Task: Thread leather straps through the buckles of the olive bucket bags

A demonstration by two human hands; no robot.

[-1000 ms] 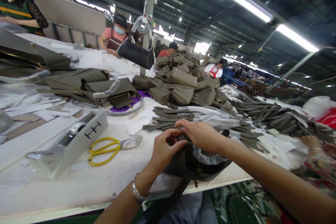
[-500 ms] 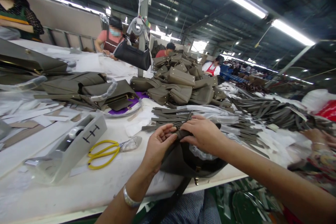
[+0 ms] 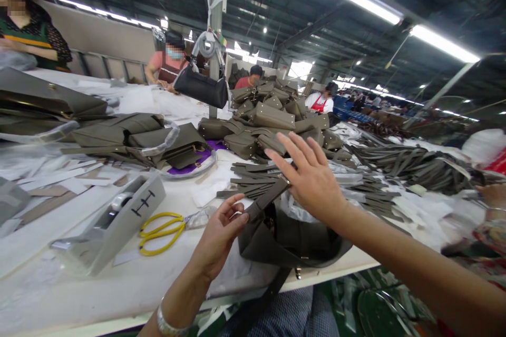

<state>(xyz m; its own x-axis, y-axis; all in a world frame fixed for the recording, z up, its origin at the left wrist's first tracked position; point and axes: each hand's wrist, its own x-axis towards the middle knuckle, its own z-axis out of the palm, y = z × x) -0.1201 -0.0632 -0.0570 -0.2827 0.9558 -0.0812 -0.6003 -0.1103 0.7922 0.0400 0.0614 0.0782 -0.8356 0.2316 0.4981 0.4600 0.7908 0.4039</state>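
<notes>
A dark olive leather handbag [image 3: 292,242] lies at the near edge of the white table [image 3: 79,284], with clear plastic stuffing showing in its mouth. My left hand [image 3: 219,237] pinches the end of an olive strap [image 3: 265,200] that rises from the bag. My right hand [image 3: 310,174] hovers above the bag with fingers spread, its thumb side touching the strap's upper end. A heap of loose olive straps [image 3: 253,179] lies just beyond the hands.
Yellow-handled scissors [image 3: 162,229] and a grey tape dispenser [image 3: 114,221] sit to the left. Piled olive bags [image 3: 272,121] and flat olive pieces [image 3: 130,134] fill the back. A black bag [image 3: 201,87] hangs on a post. Other people work at the far side.
My right hand lifted off the bag and opened, fingers spreading upward. The strap now stands raised between the hands, and my left hand shifted slightly left and down while keeping hold.
</notes>
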